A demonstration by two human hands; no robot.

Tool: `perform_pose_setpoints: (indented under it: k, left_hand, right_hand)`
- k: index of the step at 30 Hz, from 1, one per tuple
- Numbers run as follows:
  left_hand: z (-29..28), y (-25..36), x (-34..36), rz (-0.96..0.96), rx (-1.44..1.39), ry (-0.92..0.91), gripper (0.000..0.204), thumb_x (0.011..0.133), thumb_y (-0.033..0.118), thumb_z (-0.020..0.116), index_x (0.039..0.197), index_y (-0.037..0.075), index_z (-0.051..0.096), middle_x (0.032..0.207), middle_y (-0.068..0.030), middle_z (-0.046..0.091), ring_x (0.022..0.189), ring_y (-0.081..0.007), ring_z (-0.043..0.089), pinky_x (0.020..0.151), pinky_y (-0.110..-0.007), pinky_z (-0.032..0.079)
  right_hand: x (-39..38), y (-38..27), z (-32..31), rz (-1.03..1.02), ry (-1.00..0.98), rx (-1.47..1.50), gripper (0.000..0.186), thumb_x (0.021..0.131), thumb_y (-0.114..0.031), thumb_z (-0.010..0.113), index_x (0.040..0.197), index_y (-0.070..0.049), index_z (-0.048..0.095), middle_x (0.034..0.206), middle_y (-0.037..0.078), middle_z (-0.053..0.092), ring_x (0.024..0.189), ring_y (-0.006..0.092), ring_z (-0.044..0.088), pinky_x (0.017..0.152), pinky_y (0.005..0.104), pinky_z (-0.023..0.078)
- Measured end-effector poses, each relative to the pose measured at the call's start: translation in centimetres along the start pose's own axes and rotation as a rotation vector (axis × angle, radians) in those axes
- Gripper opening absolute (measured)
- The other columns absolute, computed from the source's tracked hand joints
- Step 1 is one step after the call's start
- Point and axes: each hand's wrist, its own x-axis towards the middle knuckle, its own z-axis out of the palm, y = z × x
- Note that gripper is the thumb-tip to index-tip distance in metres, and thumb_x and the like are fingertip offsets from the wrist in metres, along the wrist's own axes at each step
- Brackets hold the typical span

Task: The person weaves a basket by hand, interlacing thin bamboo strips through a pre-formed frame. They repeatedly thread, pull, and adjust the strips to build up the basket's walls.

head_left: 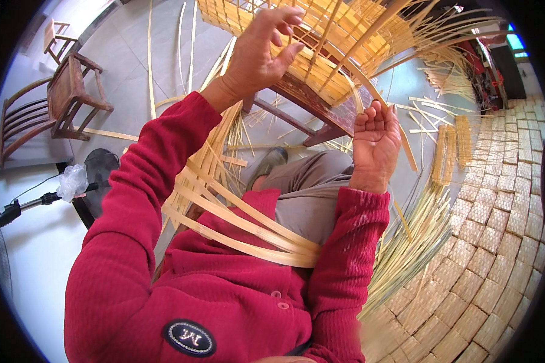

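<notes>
"What do we find nearest?"
"Pale loose strips (248,228) across the lap (308,209), presumably for easy reach."
"And the holding?"
"We record the right hand (376,142) upturned, pinching a flat strip (409,148), apparently to steady it. The left hand (263,57) is raised, fingers spread, gripping nothing visible."
"The work?"
"A woven basket (327,81), beyond, upon the reddish counter (308,103)."

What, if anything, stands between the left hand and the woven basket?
Nothing visible: the left hand, open and seemingly empty, is right at the woven basket. The basket's own slanting stakes rise to the hand's right. Contact is unclear.
</notes>
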Motion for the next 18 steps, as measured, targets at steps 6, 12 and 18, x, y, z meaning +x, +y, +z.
perform_pose_setpoints:
  k: [6,12,18]
  left_hand:
    - [-0.6,0.3,1.2,-0.327,-0.252,-0.019,0.037,0.088,0.0,0.071,0.121,0.006,0.056,0.103,-0.0033,0.062,0.088,-0.0107,0.06,0.079,-0.027,0.052]
    - [0.2,0.7,1.9,-0.285,-0.235,-0.049,0.025,0.084,0.003,0.078,0.098,0.007,0.058,0.091,-0.0013,0.062,0.083,-0.0094,0.059,0.071,-0.026,0.049]
    - [1.4,0.0,2.3,-0.316,-0.184,-0.062,0.023,0.084,0.003,0.079,0.097,0.007,0.06,0.088,-0.0007,0.061,0.077,-0.0093,0.059,0.066,-0.026,0.049]
  right_hand:
    - [0.1,0.2,-0.1,0.049,-0.064,-0.007,0.019,0.105,-0.021,0.057,0.107,-0.003,0.062,0.1,0.011,0.071,0.083,0.0187,0.068,0.072,0.0321,0.057]
    - [0.0,0.8,1.0,0.048,-0.051,-0.07,0.022,0.104,-0.018,0.057,0.113,0.001,0.061,0.102,0.017,0.071,0.09,0.0247,0.071,0.08,0.0356,0.062]
    - [0.7,1.0,1.1,0.097,-0.038,-0.001,0.024,0.103,-0.022,0.058,0.111,0.001,0.061,0.102,0.015,0.071,0.089,0.0249,0.071,0.079,0.0373,0.062]
